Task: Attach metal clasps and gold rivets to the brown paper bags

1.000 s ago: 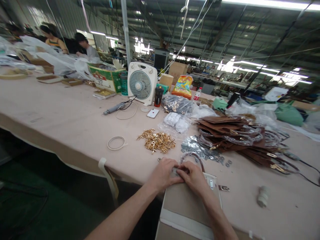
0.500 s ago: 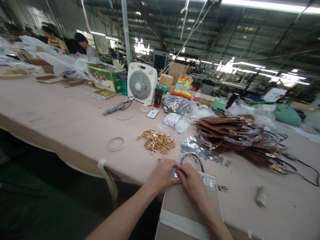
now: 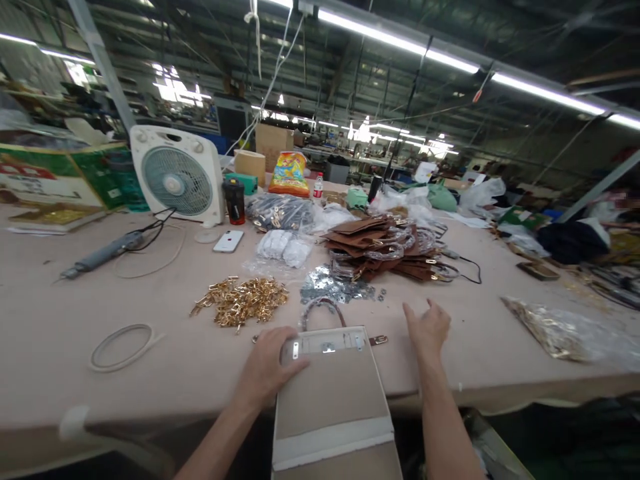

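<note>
A flat beige bag body (image 3: 333, 393) with a cream strip lies in front of me, overhanging the table edge. Small metal plates (image 3: 327, 347) sit along its top, and a plastic-wrapped brown handle (image 3: 343, 312) arches beyond it. At the top left corner, my left hand (image 3: 270, 360) is closed on the bag body, thumb on the face and fingers around the edge. My right hand (image 3: 427, 327) is over the table to the right, apart from the bag, its thumb and forefinger spread; its palm is hidden. A brown strap with a metal buckle (image 3: 379, 340) sticks out between.
Gold fittings (image 3: 243, 301) lie in a heap beyond my left hand, with loose silver plates (image 3: 335, 287) beside them. Brown bag pieces (image 3: 370, 250) are stacked behind. A fan (image 3: 175, 177), a phone (image 3: 229, 241) and an electric screwdriver (image 3: 103, 255) stand or lie left.
The view has swung right. My right hand has left the bag's top edge and moved right; my left hand has moved to the corner. The small pale cylinder on the right is no longer visible.
</note>
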### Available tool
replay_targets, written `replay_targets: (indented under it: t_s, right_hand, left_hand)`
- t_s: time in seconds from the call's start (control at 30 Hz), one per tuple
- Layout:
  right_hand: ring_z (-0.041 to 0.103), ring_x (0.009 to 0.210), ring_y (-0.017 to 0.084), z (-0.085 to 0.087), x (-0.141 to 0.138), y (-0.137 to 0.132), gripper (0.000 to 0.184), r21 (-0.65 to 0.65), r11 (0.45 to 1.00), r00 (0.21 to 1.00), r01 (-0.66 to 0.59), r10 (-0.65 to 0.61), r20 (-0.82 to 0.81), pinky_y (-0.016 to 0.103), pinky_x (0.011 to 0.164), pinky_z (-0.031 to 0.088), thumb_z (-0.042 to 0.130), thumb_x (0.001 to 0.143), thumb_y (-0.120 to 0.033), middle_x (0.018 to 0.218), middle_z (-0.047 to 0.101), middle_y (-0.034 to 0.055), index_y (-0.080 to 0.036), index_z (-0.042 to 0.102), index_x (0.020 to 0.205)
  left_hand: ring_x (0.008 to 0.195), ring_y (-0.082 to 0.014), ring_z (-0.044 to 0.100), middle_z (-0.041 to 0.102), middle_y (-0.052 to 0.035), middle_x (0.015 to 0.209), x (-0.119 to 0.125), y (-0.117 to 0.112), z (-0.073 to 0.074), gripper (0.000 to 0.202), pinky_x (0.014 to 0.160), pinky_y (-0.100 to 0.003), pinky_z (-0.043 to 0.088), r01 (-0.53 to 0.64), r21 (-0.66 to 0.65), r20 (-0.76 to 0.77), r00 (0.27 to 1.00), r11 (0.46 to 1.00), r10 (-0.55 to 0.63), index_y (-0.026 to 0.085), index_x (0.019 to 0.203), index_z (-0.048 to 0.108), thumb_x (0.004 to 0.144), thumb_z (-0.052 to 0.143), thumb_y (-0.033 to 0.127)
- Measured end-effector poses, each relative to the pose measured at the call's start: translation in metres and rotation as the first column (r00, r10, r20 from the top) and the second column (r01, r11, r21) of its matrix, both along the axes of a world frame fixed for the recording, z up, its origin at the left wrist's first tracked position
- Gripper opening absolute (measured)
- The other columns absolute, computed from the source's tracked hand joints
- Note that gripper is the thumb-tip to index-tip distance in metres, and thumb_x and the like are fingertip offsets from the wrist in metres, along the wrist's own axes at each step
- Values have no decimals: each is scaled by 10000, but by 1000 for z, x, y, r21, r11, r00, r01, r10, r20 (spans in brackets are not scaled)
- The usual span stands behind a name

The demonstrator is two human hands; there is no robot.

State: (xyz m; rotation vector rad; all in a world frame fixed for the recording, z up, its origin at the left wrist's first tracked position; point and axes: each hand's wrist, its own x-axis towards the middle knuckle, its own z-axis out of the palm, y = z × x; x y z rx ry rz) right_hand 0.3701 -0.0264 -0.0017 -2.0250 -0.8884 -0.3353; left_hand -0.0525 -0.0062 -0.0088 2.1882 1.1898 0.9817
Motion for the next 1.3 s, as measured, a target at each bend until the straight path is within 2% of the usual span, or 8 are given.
replay_targets:
  t_s: [0.13,0.3,0.5,0.67,0.9,1.0,1.17,1.3]
  right_hand:
    - [489,1279,455,-25,36,-16,811,-202,979,1000,7,-5,11,587,1069,392,587,843,-573,1361,555,329,-19,550,1435]
    - [597,1187,354,-38,27,-17,666,-212,957,979,-198,204,5,478,1064,444,443,922,-480,1314,647,228,-82,568,1441]
    - [601,1211,323,-35,-30,-14,645,-73,904,906,-422,417,-75,491,1109,418,390,999,-541,1424,605,182,-144,552,1481]
    - [674,853,242,-24,-47,-17,653,168,927,854,-335,374,-362,411,861,532,520,968,-554,1000,727,80,-199,513,1515]
    - [546,577,97,-13,-36,-22,531,567,808,551,-158,549,-629,194,479,428,743,836,-604,855,631,-28,-236,649,1207]
    - [479,529,82,-4,-43,-20,406,654,739,414,-163,653,-634,172,436,369,750,843,-560,736,539,-61,-218,652,1038]
    - [485,561,87,16,-71,4,277,810,565,24,-159,822,-569,197,495,431,731,773,-420,740,509,-45,-202,625,908]
    - [350,456,49,26,-102,32,259,844,518,-128,-136,836,-534,154,421,337,752,799,-394,645,407,-86,-208,573,814]
  left_hand:
    - [1155,-311,603,695,-69,1224,1,0,-2,442,1032,-510,513,11,17,-15,1000,1000,-11,249,1197,656,834,852,407]
    - [1239,-312,574,660,-83,1305,2,-4,3,442,1066,-510,519,2,119,-15,1000,993,-1,246,1239,643,849,833,331]
    - [1370,-283,480,585,-67,1466,32,-20,23,436,1178,-496,435,146,301,-168,981,942,-98,257,1306,623,917,599,60]
    - [1448,-294,410,510,-68,1566,88,-37,36,610,1223,-483,378,356,216,-354,896,909,-267,223,1467,513,878,626,110]
    - [1311,-284,518,623,-75,1398,121,-44,33,389,1162,-473,405,248,160,-341,922,955,-183,212,1322,603,959,658,342]
    - [1277,-277,531,635,-67,1360,123,-45,34,350,1129,-461,425,220,164,-337,929,962,-155,226,1281,617,949,666,324]
    - [1266,-280,529,633,-67,1352,127,-44,35,339,1108,-466,437,211,170,-347,927,962,-142,230,1265,621,939,671,310]
    - [1265,-284,529,628,-70,1351,128,-43,35,331,1102,-474,444,212,165,-351,925,963,-143,233,1256,624,937,670,309]
